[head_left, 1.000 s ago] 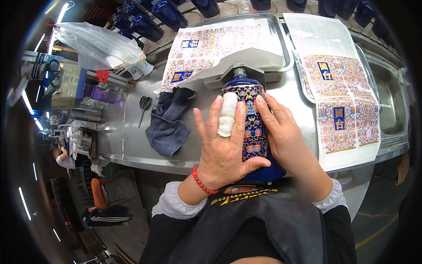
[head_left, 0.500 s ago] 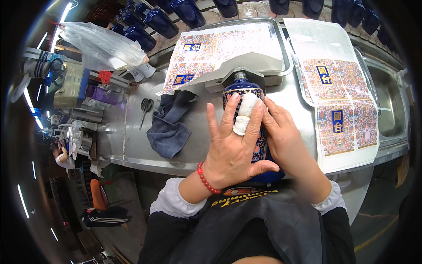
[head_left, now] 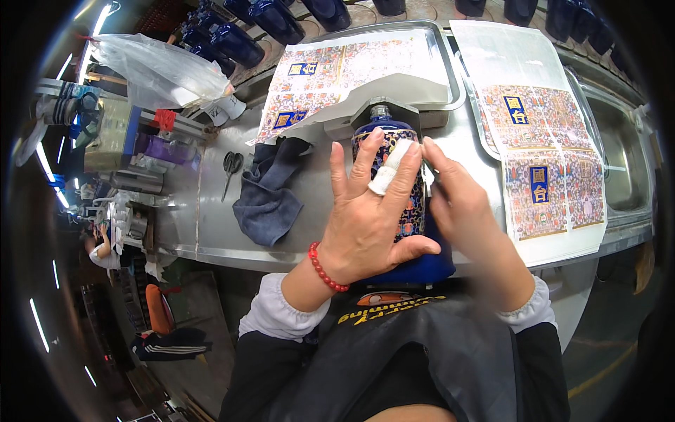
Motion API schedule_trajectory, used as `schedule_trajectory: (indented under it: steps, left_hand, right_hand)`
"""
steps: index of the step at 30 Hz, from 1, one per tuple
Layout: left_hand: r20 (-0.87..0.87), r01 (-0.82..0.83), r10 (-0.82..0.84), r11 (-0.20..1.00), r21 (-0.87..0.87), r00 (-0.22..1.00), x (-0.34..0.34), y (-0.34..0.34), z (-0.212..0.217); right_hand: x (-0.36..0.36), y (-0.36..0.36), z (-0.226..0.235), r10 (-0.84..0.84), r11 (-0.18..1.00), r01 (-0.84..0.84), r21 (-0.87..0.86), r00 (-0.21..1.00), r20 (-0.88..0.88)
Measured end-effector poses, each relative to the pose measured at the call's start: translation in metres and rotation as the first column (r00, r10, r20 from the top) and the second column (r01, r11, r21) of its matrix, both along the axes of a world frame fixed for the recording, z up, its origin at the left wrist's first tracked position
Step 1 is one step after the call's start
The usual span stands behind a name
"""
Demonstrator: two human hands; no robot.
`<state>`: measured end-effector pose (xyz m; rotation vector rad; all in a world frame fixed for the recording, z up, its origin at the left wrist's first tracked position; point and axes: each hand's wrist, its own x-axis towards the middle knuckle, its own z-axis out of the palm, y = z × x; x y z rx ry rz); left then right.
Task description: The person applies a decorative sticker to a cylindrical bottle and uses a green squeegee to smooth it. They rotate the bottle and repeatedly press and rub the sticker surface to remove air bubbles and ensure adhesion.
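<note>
A dark blue glass bottle [head_left: 441, 253] lies on its back with its neck away from me, against a grey metal rest [head_left: 348, 131]. A colourful floral decal [head_left: 410, 229] with gold lines covers its upper face. Spread across that decal is my left hand [head_left: 373, 211], its fingers stretched out and one of them wrapped in white cloth. My right hand [head_left: 460, 200] is at the bottle's right side, fingers bent and drawn together. Between its thumb and fingers shows a small dark edge, too hidden to name.
To the left on the steel table [head_left: 211, 235] lie a crumpled dark blue-grey cloth [head_left: 267, 204] and black scissors [head_left: 230, 169]. Printed decal sheets [head_left: 555, 165] cover a tray at right, beside a sink [head_left: 626, 169]; more decal sheets [head_left: 316, 63] lie behind the bottle. Blue bottles [head_left: 278, 20] line the back.
The right hand's fingers, stretched along the bottle's side before, are now bent and closed together. The left hand has shifted slightly left, staying flat on the decal. My view has moved a little.
</note>
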<state>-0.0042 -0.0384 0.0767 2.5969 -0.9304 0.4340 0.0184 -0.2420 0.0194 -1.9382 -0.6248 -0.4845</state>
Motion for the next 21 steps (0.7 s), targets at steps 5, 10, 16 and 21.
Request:
schedule_trajectory:
  steps: [5,10,16,21]
  left_hand:
    - [-0.033,-0.037,0.029,0.959,-0.279,0.999,-0.019,0.020,-0.020]
    - [-0.157,-0.155,0.126,0.969,-0.193,0.980,-0.049,0.025,-0.043]
    - [-0.094,-0.207,0.193,0.963,-0.174,0.977,-0.049,0.022,-0.053]
    - [-0.104,-0.206,0.192,0.968,-0.144,0.976,-0.048,0.024,-0.054]
  right_hand:
    - [0.021,-0.011,0.013,-0.028,0.988,0.047,-0.148,0.991,0.128]
    - [0.017,-0.015,0.068,0.441,0.816,-0.321,-0.481,0.884,0.158]
    - [0.057,0.012,0.090,0.067,0.971,0.010,-0.241,0.948,0.310]
    - [0.024,0.004,0.081,0.664,0.721,-0.624,-0.301,0.747,0.042]
